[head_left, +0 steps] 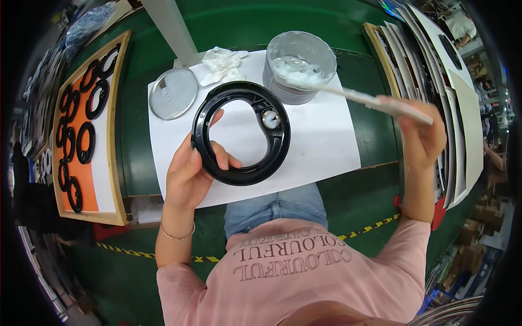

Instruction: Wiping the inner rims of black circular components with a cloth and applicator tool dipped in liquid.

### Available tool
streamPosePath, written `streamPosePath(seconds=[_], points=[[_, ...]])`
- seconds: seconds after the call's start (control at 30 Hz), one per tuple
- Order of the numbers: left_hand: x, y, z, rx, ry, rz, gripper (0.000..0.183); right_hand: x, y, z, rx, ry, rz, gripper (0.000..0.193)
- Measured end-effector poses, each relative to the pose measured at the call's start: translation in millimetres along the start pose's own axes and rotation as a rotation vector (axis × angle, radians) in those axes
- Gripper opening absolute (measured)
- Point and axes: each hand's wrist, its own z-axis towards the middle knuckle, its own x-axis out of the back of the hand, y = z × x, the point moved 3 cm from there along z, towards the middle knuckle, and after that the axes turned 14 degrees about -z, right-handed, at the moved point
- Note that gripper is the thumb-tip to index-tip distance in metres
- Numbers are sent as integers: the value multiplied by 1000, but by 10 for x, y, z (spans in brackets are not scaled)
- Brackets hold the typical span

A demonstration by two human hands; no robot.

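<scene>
My left hand [190, 176] grips a black plastic ring [247, 175] by its left side, with fingers coming through the opening. A small silver round part [271, 119] sits in the ring's wider right side. In my right hand [423, 133] is a long, pale, flat-handled stick [361, 98], slightly blurred. Its thin end points left over the rim of a clear plastic tub [293, 96]; whether that end touches anything I cannot tell. Whitish, jelly-like stuff [298, 70] lies in the tub, behind the ring.
A white sheet [326, 157] covers the green table [136, 157]. On it are a round clear lid [174, 95] and crumpled white tissue [223, 64], near a grey post [173, 32]. Left stands a wooden-framed tray [117, 190] with several black rings; right, upright boards [443, 108].
</scene>
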Motion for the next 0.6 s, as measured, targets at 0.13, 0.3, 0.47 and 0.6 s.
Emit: streamPosePath(seconds=[0.13, 0.3, 0.47, 0.6], points=[[8, 11, 66, 8, -13, -82, 69, -87, -284, 138, 302, -128, -56, 13], [-32, -9, 150, 38, -53, -88, 67, -130, -367, 130, 413, -145, -230, 12], [-62, -21, 179, 46, -73, -116, 67, -153, -390, 129, 484, -103, -238, 18], [-71, -24, 183, 48, -72, -130, 67, -170, -371, 110, 481, -171, -276, 18]])
